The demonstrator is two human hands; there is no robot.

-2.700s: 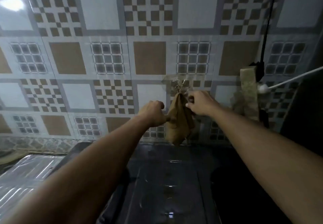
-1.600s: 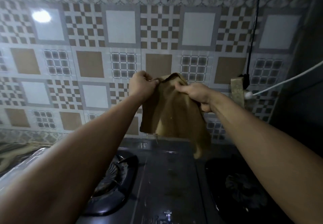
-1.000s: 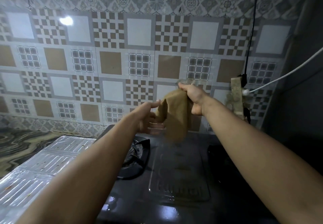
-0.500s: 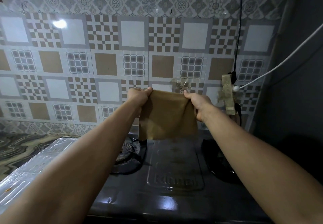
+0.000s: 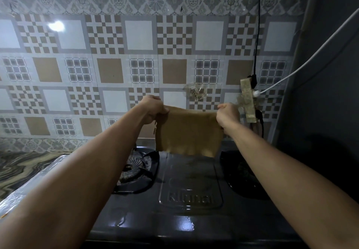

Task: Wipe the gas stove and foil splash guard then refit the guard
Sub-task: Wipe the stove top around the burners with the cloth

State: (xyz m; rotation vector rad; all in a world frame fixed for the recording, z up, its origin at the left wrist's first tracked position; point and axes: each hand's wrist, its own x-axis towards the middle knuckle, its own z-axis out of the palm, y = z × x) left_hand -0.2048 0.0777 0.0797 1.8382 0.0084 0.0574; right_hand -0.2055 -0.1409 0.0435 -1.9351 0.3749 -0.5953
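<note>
A brown cloth (image 5: 187, 133) hangs spread flat above the back of the dark gas stove (image 5: 190, 182). My left hand (image 5: 153, 108) pinches its upper left corner and my right hand (image 5: 227, 115) pinches its upper right corner. The cloth's lower edge hangs just over the stove's raised middle panel. The left burner (image 5: 136, 168) shows under my left forearm; the right burner (image 5: 240, 173) is dark and partly hidden by my right forearm. The foil splash guard (image 5: 29, 186) lies flat to the left of the stove.
A patterned tiled wall (image 5: 136, 64) rises right behind the stove. A hook (image 5: 196, 93) sticks to the wall just above the cloth. A power strip (image 5: 247, 101) with a black and a white cable hangs at the right. A marbled counter (image 5: 17, 167) lies at the left.
The cloth came off the wall hook and was bunched, then opened out. Both hands have pulled further apart, stretching it wider and flat above the stove.
</note>
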